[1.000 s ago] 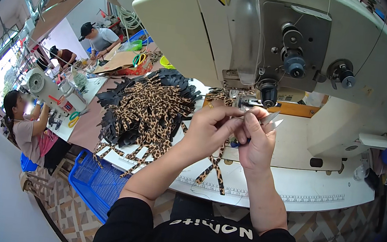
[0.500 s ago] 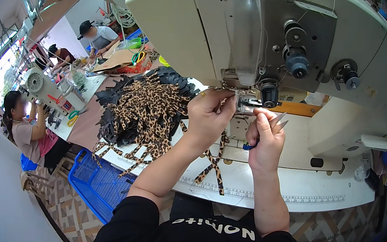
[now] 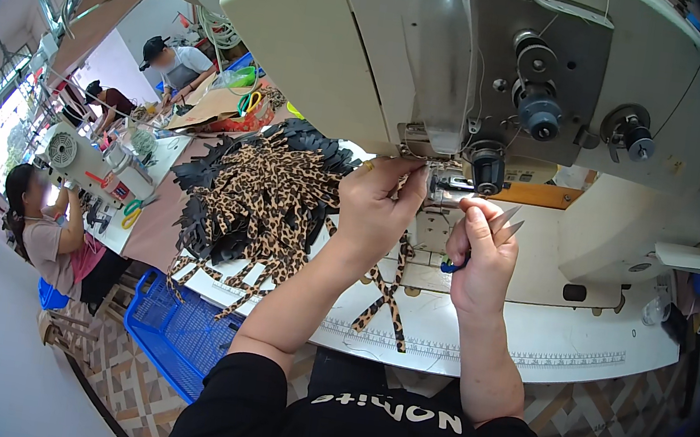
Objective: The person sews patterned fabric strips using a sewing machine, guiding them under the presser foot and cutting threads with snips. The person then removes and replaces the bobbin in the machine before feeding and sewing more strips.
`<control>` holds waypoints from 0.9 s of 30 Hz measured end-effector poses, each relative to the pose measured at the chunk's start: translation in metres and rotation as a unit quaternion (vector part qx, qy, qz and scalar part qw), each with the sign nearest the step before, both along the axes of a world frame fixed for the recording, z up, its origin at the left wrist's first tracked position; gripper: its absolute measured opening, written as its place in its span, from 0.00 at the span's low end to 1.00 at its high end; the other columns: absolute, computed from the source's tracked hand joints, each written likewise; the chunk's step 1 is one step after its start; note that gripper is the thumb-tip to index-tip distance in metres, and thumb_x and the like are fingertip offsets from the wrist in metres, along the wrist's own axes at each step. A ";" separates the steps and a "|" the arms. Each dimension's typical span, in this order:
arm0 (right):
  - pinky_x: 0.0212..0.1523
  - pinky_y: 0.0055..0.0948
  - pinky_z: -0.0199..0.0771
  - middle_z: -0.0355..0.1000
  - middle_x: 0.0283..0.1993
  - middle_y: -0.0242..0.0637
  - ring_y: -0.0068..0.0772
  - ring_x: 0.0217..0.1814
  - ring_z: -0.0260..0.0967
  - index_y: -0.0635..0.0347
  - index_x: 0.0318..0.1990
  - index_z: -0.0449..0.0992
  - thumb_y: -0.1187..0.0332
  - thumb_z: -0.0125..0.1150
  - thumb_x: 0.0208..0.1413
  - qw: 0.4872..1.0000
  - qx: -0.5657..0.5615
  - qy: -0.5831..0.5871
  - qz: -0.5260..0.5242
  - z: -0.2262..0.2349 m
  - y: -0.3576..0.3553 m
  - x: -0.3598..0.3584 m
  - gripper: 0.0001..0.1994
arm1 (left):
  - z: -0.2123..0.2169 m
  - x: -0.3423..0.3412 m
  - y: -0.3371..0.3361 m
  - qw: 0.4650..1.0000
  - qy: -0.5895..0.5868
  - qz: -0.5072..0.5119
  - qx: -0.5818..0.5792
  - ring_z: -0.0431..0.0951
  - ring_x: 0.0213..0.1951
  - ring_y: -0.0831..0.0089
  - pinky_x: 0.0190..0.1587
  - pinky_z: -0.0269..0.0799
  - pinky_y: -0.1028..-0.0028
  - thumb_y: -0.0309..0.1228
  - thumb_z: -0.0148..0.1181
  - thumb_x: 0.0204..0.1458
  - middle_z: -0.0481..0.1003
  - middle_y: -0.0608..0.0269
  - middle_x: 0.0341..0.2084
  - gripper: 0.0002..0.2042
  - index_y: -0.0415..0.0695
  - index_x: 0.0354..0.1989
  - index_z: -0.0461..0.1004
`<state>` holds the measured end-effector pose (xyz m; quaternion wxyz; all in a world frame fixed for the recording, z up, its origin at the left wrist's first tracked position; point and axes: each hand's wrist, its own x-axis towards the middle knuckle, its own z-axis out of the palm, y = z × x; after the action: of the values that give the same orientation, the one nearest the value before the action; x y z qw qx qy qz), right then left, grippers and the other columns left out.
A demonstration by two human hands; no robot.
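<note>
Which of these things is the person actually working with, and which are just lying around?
In use: left hand at the sewing machine needle area; right hand holding thread snips; leopard-print strap.

Lying about: pile of leopard-print straps; blue crate; neighbouring workbench.

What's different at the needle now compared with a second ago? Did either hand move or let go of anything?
Both hands moved up from in front of the machine to its needle area. The left hand now pinches at the presser foot; the right hand sits just below it, keeping hold of the small snips. Nothing was let go. The leopard-print strip hangs over the table edge as before, and the pile of strips is unchanged.
</note>
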<state>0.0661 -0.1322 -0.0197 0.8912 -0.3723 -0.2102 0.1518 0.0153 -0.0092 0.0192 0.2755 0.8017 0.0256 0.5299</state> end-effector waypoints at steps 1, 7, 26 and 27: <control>0.16 0.18 0.49 0.56 0.16 0.26 0.16 0.15 0.47 0.63 0.38 0.71 0.72 0.48 0.57 1.000 0.006 -0.011 0.002 0.000 0.000 0.000 0.06 | 0.000 0.000 0.000 1.000 -0.010 0.000 0.004 0.66 0.14 0.77 0.17 0.60 0.77 0.21 0.61 0.43 0.72 0.62 0.17 0.05 0.38 0.30 0.76; 0.16 0.18 0.49 0.55 0.16 0.26 0.16 0.15 0.47 0.63 0.38 0.71 0.73 0.48 0.58 1.000 0.014 -0.014 0.005 -0.004 0.000 0.001 0.06 | -0.002 0.003 0.001 0.999 -0.039 0.003 0.024 0.67 0.14 0.76 0.17 0.61 0.77 0.20 0.62 0.43 0.73 0.62 0.18 0.04 0.39 0.29 0.75; 0.24 0.12 0.55 0.65 0.25 0.22 0.09 0.24 0.55 0.63 0.39 0.74 0.73 0.53 0.57 0.935 -0.163 -0.241 -0.203 0.005 0.014 0.009 0.06 | -0.002 0.006 0.003 0.999 -0.032 -0.018 0.037 0.58 0.14 0.83 0.17 0.53 0.79 0.22 0.62 0.45 0.66 0.69 0.14 0.04 0.38 0.30 0.77; 0.24 0.13 0.56 0.65 0.25 0.22 0.10 0.24 0.56 0.64 0.39 0.74 0.74 0.53 0.57 0.936 -0.165 -0.236 -0.200 0.004 0.014 0.009 0.06 | -0.002 0.006 0.002 0.999 -0.032 -0.018 0.037 0.58 0.14 0.83 0.17 0.53 0.79 0.22 0.62 0.45 0.66 0.69 0.14 0.04 0.38 0.30 0.77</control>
<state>0.0749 -0.1185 -0.0153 0.7536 -0.5738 -0.3077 -0.0898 0.0215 -0.0068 0.0172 0.2560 0.7944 -0.0173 0.5505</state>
